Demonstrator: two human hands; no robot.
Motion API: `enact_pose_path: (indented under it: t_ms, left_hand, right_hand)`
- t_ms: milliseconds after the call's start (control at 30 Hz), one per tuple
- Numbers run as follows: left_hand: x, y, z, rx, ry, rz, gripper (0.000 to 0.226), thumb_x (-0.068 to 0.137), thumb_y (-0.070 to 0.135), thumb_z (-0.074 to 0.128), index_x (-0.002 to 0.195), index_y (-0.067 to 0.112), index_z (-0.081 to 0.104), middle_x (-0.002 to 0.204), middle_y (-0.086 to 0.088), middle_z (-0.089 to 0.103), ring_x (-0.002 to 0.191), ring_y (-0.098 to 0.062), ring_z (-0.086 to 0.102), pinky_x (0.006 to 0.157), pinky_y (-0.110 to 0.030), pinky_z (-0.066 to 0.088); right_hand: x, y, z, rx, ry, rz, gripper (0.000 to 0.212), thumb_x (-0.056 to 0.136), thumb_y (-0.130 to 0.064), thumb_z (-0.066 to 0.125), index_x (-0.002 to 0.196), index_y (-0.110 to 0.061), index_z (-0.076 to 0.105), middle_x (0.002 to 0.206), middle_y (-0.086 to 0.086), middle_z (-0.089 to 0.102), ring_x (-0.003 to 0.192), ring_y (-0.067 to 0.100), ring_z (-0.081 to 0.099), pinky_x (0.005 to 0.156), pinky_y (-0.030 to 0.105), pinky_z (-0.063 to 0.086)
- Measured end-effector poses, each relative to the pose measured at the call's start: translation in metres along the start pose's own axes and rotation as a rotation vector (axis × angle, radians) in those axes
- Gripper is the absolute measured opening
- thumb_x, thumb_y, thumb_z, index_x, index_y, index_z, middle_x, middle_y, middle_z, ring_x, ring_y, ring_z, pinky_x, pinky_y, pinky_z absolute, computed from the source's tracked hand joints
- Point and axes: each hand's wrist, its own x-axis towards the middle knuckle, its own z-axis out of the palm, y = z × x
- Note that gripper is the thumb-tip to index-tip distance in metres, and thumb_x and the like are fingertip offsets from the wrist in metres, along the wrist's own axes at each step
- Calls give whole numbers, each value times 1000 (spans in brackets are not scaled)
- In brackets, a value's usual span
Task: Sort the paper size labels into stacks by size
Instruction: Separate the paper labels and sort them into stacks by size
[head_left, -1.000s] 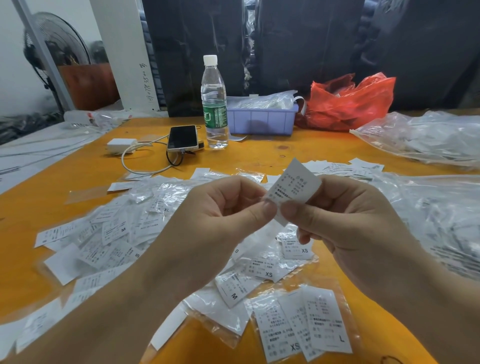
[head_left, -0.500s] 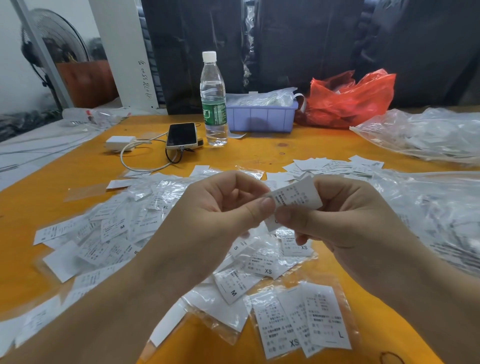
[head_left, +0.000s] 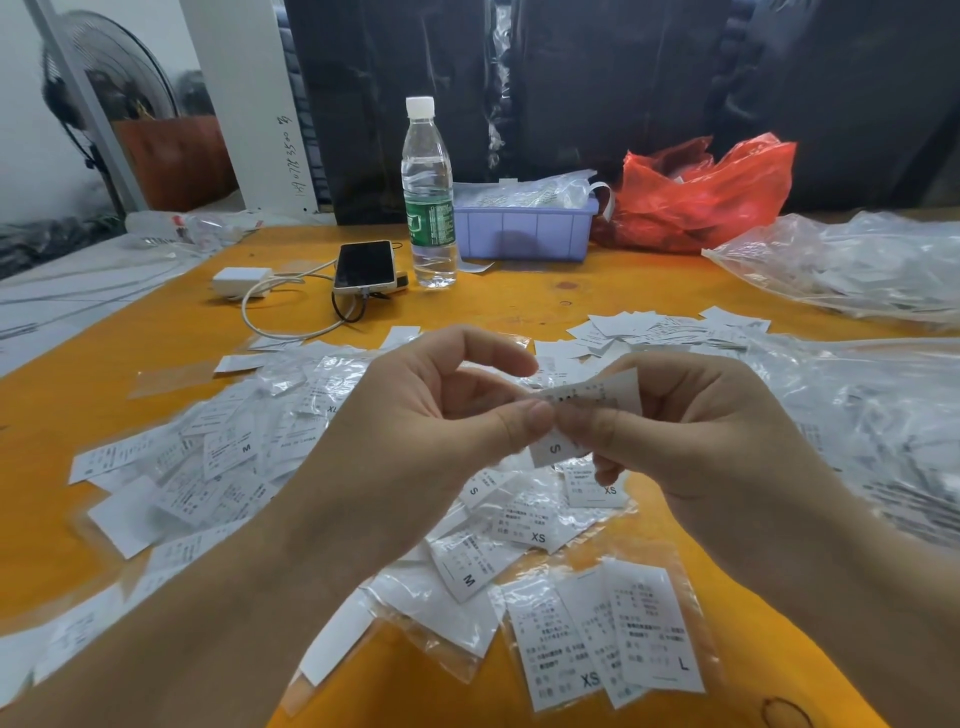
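Label (head_left: 597, 402): thin, limp paper marked S; best pinched at an edge.
Left hand (head_left: 431, 415): thumb and forefinger pinched it.
Right hand (head_left: 691, 431): likewise pinched it.

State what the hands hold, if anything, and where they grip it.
A paper size label marked S, pinched at its middle between the left hand and right hand thumbs and fingers.

Held above mid-table: one white paper label (head_left: 589, 410), marked S at lower end, bent across its middle. Loose white labels (head_left: 218, 457) scattered across left and centre of table (head_left: 519, 306), many in clear sleeves, marked M, XS, S, XL. Small bare-label stack (head_left: 660, 330) toward far right. Near front edge: sleeved labels (head_left: 613, 634) marked XS and L.
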Motion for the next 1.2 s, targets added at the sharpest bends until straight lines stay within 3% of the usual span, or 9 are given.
enact_pose_path:
  t_ms: [233,367,433,633,733,867,967,1100,1200]
  left_hand:
    - [0,1,-2,43,17,-14,19,66,32,77,83,31,70,82,-2,77,72,-18,72,62,-23,57]
    - [-1,1,0,56,30,7,21,65,32,79,84,32,70,81,-2,76,78,-20,74,66,-28,60]
    - [-1,2,0,60,54,20,22,63,31,78,84,30,70,79,-2,76,77,-20,74,65,-27,60]
    - [-1,4,1,37,67,29,25,58,34,77,81,28,70,76,-3,76,74,-20,74,60,-22,57]
    - [0,4,1,34,73,22,22,58,37,77,78,29,70,75,-4,76,71,-23,72,60,-22,58]
    - [0,3,1,30,79,0,21,60,34,77,78,24,70,76,-5,76,74,-25,73,64,-32,62]
    - [-1,2,0,14,76,-10,21,60,33,77,79,26,71,78,-4,76,76,-21,75,65,-30,61]
    - [0,3,-2,16,52,-27,28,58,36,80,82,24,71,78,-6,76,74,-22,74,63,-31,61]
    - [0,3,-1,40,26,-43,33,58,38,87,84,24,71,78,-8,76,73,-32,71,59,-30,58]
  right_hand:
    - [3,0,-5,7,36,-22,14,78,-25,66,70,-18,76,73,14,69,60,17,54,55,27,48]
    - [-2,2,2,-135,89,-116,15,78,-29,67,74,-16,74,67,23,62,57,35,48,55,50,43]
    - [-3,2,4,-185,101,-149,16,78,-30,68,74,-16,73,67,25,59,57,40,45,52,54,40]
    - [3,-1,-6,-246,37,-189,7,77,-27,69,79,-25,76,62,12,63,49,21,44,46,38,38]
    - [5,-2,-9,-247,-6,-189,8,79,-25,69,80,-26,77,70,15,68,64,43,56,54,52,49]
    - [3,1,-6,-266,4,-206,8,78,-28,70,80,-24,76,63,16,62,52,30,45,47,41,38]
    - [0,4,-2,-294,11,-188,14,78,-30,70,76,-16,75,62,18,60,50,30,45,45,44,38]
    - [2,3,-4,-53,-65,-60,13,74,-23,74,79,-12,75,67,11,67,50,15,51,46,28,45]
    - [2,2,-5,5,-171,37,22,69,-24,81,84,-9,75,69,9,67,52,15,53,49,24,47]
